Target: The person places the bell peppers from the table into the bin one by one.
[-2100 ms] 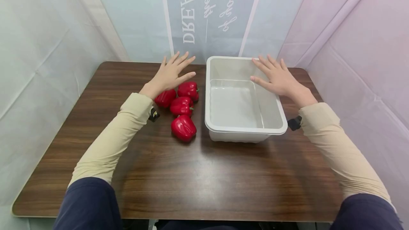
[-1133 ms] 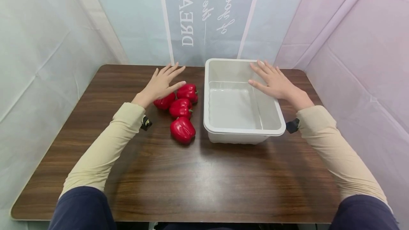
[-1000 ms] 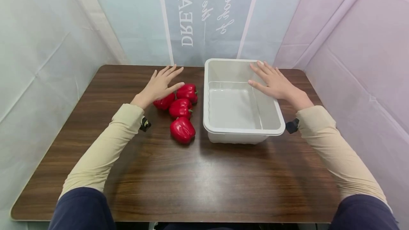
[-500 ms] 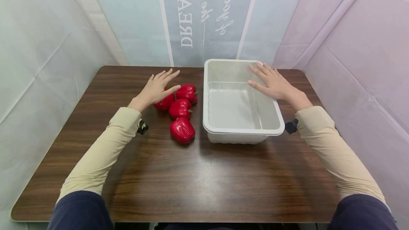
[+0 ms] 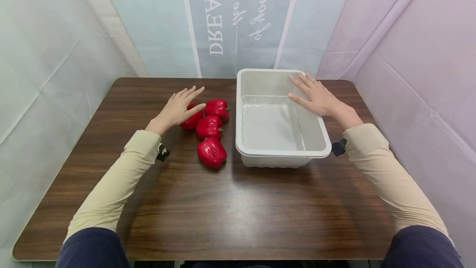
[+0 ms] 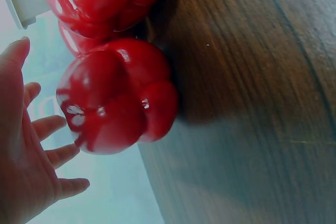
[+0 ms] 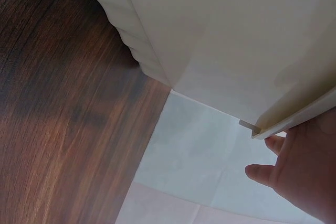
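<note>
Several glossy red bell peppers lie in a cluster left of centre in the head view: a front one (image 5: 212, 152), a middle one (image 5: 209, 127), a back one (image 5: 217, 108) and a left one (image 5: 192, 120). My left hand (image 5: 175, 110), fingers spread, hovers over the left pepper and partly hides it. The left wrist view has that pepper (image 6: 115, 98) beside the fingers, not gripped. A white plastic bin (image 5: 282, 152) stands right of the peppers. My right hand (image 5: 319, 97), fingers extended, is over its right rim; whether it touches the rim I cannot tell.
The brown wooden table (image 5: 238, 218) carries the peppers and bin. A pale blue printed curtain (image 5: 256, 24) hangs behind its back edge, with white sheets on the left (image 5: 55, 73) and right (image 5: 427, 73). A small black wrist camera (image 5: 163, 152) sits below the left hand.
My left hand has moved toward the person and slightly left, uncovering more of the back pepper. The right hand stays nearly still over the bin's rim. Peppers and bin have not moved on the table.
</note>
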The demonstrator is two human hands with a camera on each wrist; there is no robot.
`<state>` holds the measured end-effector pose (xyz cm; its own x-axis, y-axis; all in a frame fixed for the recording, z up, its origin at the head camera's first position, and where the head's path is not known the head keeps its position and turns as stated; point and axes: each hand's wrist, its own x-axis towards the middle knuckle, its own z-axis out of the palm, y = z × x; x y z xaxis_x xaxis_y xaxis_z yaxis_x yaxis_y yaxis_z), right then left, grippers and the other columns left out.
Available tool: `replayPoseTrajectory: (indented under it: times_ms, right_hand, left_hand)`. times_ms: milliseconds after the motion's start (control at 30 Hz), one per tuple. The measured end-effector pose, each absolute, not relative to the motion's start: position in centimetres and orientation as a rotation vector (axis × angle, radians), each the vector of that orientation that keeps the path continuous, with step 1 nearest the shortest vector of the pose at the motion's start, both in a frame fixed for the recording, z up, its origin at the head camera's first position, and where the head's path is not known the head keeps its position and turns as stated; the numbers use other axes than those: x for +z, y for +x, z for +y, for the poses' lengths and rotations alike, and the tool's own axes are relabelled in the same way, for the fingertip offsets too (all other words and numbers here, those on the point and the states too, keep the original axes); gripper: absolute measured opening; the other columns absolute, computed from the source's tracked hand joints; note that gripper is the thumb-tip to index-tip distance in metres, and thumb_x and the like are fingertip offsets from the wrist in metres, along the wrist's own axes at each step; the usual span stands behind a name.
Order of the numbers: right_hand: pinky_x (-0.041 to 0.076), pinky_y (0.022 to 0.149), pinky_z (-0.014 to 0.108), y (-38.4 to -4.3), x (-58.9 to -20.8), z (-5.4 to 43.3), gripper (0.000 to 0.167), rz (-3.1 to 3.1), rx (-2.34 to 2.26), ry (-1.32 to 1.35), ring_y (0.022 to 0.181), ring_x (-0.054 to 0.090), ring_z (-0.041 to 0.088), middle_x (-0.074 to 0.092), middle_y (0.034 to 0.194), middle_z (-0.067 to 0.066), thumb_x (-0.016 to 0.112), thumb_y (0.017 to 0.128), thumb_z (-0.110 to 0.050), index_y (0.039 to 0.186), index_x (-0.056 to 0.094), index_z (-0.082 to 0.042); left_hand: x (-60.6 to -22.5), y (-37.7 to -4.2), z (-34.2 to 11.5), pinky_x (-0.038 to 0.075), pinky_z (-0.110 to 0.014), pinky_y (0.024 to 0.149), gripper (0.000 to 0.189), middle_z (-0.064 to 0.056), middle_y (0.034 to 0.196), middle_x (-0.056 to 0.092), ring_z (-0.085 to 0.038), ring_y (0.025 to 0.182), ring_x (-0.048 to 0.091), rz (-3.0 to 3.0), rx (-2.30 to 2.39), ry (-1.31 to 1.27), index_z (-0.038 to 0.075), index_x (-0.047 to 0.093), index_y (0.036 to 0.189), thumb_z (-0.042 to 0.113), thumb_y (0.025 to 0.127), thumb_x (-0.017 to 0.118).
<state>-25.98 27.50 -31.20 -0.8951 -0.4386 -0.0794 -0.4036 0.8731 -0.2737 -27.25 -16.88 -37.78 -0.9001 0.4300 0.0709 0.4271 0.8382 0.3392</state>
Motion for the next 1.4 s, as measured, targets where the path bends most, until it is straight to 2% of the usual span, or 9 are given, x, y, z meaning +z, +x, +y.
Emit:
replayPoseTrajectory:
  times_ms: [200, 367, 500, 700, 833, 1200, 1400]
  right_hand:
    - [-0.007, 0.108, 0.061, -26.0, -31.3, 27.6, 0.068, 2.903, -0.379, -0.635, 0.141, -0.016, 0.028, -0.010, 0.155, 0.007, 0.025, 0.094, -0.059, 0.149, 0.001, -0.027]
    - [-0.007, 0.108, 0.061, -26.0, -31.6, 27.5, 0.069, 2.896, -0.385, -0.620, 0.140, -0.019, 0.027, -0.011, 0.155, 0.007, 0.025, 0.094, -0.060, 0.149, 0.001, -0.026]
    - [-0.008, 0.108, 0.060, -25.9, -31.7, 27.4, 0.070, 2.893, -0.407, -0.617, 0.140, -0.019, 0.027, -0.010, 0.155, 0.008, 0.026, 0.094, -0.059, 0.149, 0.001, -0.025]
    - [-0.007, 0.108, 0.060, -25.7, -31.8, 27.2, 0.069, 2.902, -0.403, -0.612, 0.141, -0.016, 0.030, -0.009, 0.155, 0.008, 0.026, 0.094, -0.060, 0.149, 0.001, -0.027]
    - [-0.007, 0.109, 0.060, -25.6, -31.7, 27.2, 0.069, 2.907, -0.408, -0.608, 0.141, -0.017, 0.028, -0.009, 0.155, 0.007, 0.026, 0.094, -0.060, 0.149, 0.002, -0.026]
    - [-0.006, 0.109, 0.060, -25.6, -31.5, 27.2, 0.069, 2.903, -0.448, -0.611, 0.141, -0.017, 0.027, -0.007, 0.155, 0.009, 0.028, 0.094, -0.059, 0.149, 0.004, -0.025]
    - [-0.007, 0.109, 0.059, -25.8, -31.6, 27.2, 0.069, 2.899, -0.468, -0.613, 0.140, -0.018, 0.025, -0.007, 0.155, 0.008, 0.028, 0.094, -0.058, 0.149, 0.004, -0.025]
  left_hand:
    - [-38.4, -27.2, -17.3, 0.011, -0.059, 0.109, 0.067, -0.010, 0.153, 0.019, -0.040, 0.137, 0.019, 2.995, 0.580, 0.696, 0.033, 0.018, 0.148, 0.059, 0.090, 0.040]
    - [-38.7, -26.9, -17.6, 0.018, -0.056, 0.110, 0.066, -0.012, 0.153, 0.021, -0.040, 0.136, 0.022, 2.977, 0.632, 0.681, 0.032, 0.020, 0.148, 0.054, 0.091, 0.044]
    - [-38.9, -26.6, -17.8, 0.022, -0.059, 0.106, 0.066, -0.011, 0.153, 0.020, -0.040, 0.137, 0.022, 2.952, 0.646, 0.646, 0.034, 0.019, 0.147, 0.056, 0.090, 0.044]
    - [-39.4, -26.6, -18.3, 0.023, -0.063, 0.103, 0.067, -0.010, 0.154, 0.019, -0.043, 0.136, 0.021, 2.934, 0.656, 0.614, 0.037, 0.018, 0.147, 0.060, 0.089, 0.042]
    - [-39.4, -26.6, -18.4, 0.024, -0.063, 0.103, 0.066, -0.011, 0.153, 0.021, -0.043, 0.135, 0.023, 2.925, 0.660, 0.610, 0.036, 0.020, 0.147, 0.057, 0.089, 0.045]
    - [-39.7, -26.5, -18.4, 0.021, -0.058, 0.108, 0.068, -0.014, 0.150, 0.025, -0.040, 0.135, 0.025, 2.910, 0.669, 0.627, 0.031, 0.023, 0.147, 0.059, 0.089, 0.044]
    - [-39.7, -26.5, -18.4, 0.032, -0.056, 0.102, 0.071, -0.013, 0.147, 0.028, -0.039, 0.129, 0.035, 2.911, 0.680, 0.613, 0.028, 0.024, 0.147, 0.057, 0.088, 0.049]
